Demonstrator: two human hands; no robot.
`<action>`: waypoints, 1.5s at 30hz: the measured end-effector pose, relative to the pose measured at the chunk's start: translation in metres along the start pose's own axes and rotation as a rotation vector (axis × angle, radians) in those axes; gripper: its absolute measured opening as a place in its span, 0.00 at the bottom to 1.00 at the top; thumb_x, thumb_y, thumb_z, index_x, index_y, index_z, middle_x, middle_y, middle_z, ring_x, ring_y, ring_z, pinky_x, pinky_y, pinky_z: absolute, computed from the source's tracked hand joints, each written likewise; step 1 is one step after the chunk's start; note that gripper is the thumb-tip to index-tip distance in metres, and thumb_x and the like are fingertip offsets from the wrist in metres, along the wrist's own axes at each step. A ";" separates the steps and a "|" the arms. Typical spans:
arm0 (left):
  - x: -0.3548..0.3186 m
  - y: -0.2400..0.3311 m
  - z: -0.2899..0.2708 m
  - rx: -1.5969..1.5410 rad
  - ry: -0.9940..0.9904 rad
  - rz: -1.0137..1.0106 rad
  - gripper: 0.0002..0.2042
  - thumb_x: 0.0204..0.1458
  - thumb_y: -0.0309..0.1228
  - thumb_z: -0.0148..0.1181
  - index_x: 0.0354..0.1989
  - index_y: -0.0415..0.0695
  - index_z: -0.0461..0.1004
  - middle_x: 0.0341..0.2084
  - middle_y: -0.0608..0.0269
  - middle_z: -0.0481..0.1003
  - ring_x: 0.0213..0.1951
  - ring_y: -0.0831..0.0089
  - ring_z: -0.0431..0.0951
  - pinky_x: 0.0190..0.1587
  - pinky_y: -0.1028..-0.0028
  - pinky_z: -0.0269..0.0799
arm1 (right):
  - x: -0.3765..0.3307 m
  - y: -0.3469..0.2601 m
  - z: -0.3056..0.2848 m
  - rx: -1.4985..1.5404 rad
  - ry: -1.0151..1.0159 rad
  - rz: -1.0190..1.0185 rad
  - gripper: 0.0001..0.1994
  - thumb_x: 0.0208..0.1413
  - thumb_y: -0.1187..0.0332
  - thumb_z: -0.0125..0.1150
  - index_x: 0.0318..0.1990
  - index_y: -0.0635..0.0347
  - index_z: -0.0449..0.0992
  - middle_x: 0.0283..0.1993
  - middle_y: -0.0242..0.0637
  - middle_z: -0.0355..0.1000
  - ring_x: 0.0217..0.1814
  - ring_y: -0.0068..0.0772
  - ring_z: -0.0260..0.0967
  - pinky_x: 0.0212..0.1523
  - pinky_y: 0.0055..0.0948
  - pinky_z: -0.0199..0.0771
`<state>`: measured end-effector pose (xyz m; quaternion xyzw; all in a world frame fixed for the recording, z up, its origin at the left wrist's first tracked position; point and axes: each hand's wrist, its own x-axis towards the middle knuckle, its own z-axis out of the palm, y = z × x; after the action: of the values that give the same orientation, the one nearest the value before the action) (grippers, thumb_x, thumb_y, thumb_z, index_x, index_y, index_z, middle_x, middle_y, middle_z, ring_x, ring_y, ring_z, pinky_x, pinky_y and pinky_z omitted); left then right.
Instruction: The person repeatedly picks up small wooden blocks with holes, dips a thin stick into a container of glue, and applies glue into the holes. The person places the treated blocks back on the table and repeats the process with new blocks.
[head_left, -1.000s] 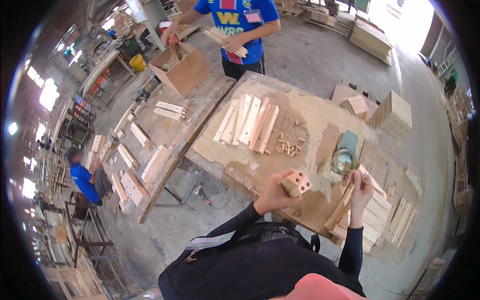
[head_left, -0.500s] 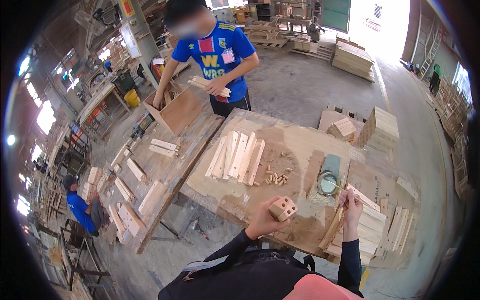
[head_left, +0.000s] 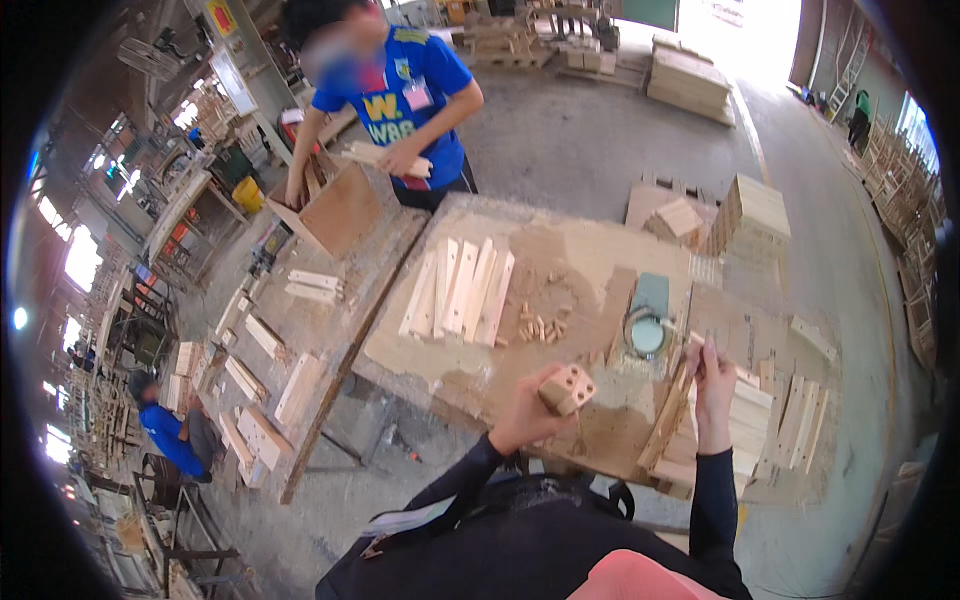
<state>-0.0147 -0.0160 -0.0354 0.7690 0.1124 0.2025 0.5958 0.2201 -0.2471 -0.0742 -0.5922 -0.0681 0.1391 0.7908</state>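
Note:
My left hand [head_left: 520, 412] is closed around wooden pieces [head_left: 570, 389], their drilled end faces turned up with several round holes showing. My right hand [head_left: 713, 385] pinches a thin stick [head_left: 690, 334], whose tip points toward a round container [head_left: 629, 336] of pale green liquid. The stick is small and partly blurred. Short wooden dowels [head_left: 541, 327] lie loose on the worktable [head_left: 480, 375], beyond the held pieces. To their left rests a row of pale wooden strips [head_left: 462, 288] with holes.
More strips [head_left: 750, 412] lie under and beside my right hand on cardboard. Across the left bench [head_left: 345, 390] are scattered wooden parts. A co-worker [head_left: 410, 95] stands beyond it, one hand in a wooden box [head_left: 345, 215], the other holding strips. Another person [head_left: 170, 435] sits far left.
The view has shifted slightly. My right hand has moved up a little with the stick, whose tip has moved away from over the container. My left hand still holds the wooden pieces.

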 end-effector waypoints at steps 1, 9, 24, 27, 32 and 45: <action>0.005 -0.011 0.001 -0.060 0.008 0.064 0.28 0.36 0.27 0.75 0.50 0.38 0.73 0.40 0.60 0.80 0.42 0.76 0.79 0.48 0.72 0.74 | 0.003 -0.003 -0.001 -0.037 -0.023 -0.030 0.12 0.64 0.61 0.61 0.41 0.63 0.77 0.35 0.33 0.76 0.34 0.22 0.72 0.38 0.23 0.74; 0.013 0.021 -0.002 0.058 -0.073 0.013 0.22 0.37 0.26 0.69 0.45 0.40 0.74 0.33 0.62 0.80 0.37 0.79 0.79 0.43 0.75 0.75 | -0.060 -0.096 0.064 -0.198 -0.292 -0.169 0.08 0.67 0.67 0.55 0.44 0.62 0.72 0.42 0.44 0.78 0.43 0.30 0.79 0.45 0.28 0.79; 0.018 0.030 -0.008 0.091 -0.092 0.085 0.20 0.36 0.25 0.72 0.40 0.42 0.75 0.31 0.57 0.80 0.34 0.66 0.82 0.38 0.71 0.76 | -0.090 -0.120 0.102 -0.543 -0.491 -0.421 0.05 0.63 0.75 0.58 0.42 0.66 0.69 0.39 0.43 0.77 0.42 0.31 0.80 0.43 0.27 0.81; 0.019 0.028 -0.008 0.104 -0.087 0.098 0.20 0.35 0.26 0.73 0.40 0.42 0.75 0.31 0.56 0.80 0.34 0.64 0.82 0.38 0.71 0.76 | -0.090 -0.118 0.103 -0.541 -0.499 -0.419 0.05 0.62 0.75 0.59 0.42 0.66 0.70 0.39 0.43 0.78 0.41 0.31 0.80 0.43 0.27 0.81; 0.020 0.029 -0.009 0.102 -0.090 0.099 0.21 0.34 0.26 0.73 0.40 0.42 0.75 0.31 0.56 0.80 0.34 0.62 0.82 0.38 0.70 0.76 | -0.091 -0.117 0.107 -0.577 -0.498 -0.446 0.06 0.62 0.75 0.60 0.41 0.66 0.71 0.38 0.42 0.78 0.40 0.31 0.80 0.42 0.26 0.81; 0.021 0.033 -0.010 0.051 -0.078 0.086 0.20 0.34 0.26 0.72 0.41 0.42 0.76 0.31 0.55 0.80 0.33 0.63 0.82 0.38 0.71 0.75 | -0.089 -0.119 0.110 -0.575 -0.475 -0.458 0.04 0.63 0.75 0.59 0.41 0.67 0.72 0.36 0.40 0.78 0.36 0.28 0.80 0.40 0.24 0.78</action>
<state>-0.0029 -0.0075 0.0024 0.7955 0.0611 0.1949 0.5705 0.1217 -0.2041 0.0766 -0.7096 -0.4134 0.0678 0.5665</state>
